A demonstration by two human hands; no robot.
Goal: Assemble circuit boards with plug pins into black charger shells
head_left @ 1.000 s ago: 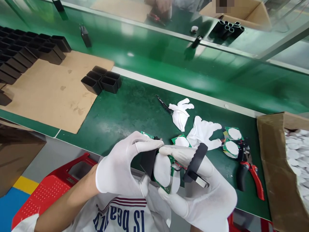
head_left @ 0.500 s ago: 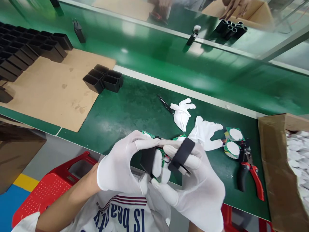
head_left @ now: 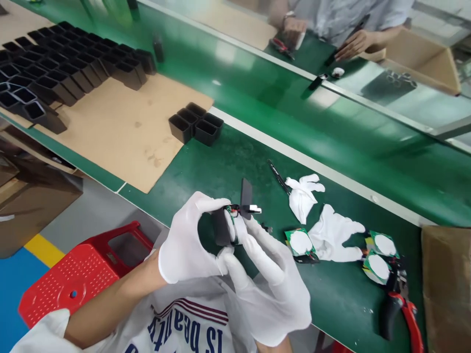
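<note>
Pinching the black case [head_left: 221, 228] between thumb and fingers, the left hand [head_left: 189, 240] holds it just below the centre of the frame, near the front edge of the surface [head_left: 206, 166]. The right hand [head_left: 270, 284], half curled, has a fingertip against the white pad [head_left: 240, 229] at the case's mouth; whether it grips or only pushes cannot be told. Half a second ago the black cap [head_left: 246, 192] lay across the right hand's fingers; now it stands nearly upright above them, beside the mouth. Less of the green board [head_left: 228, 212] and its pad shows than before, so they seem to sit deeper in the case, though the cap is clearly not on it.
</note>
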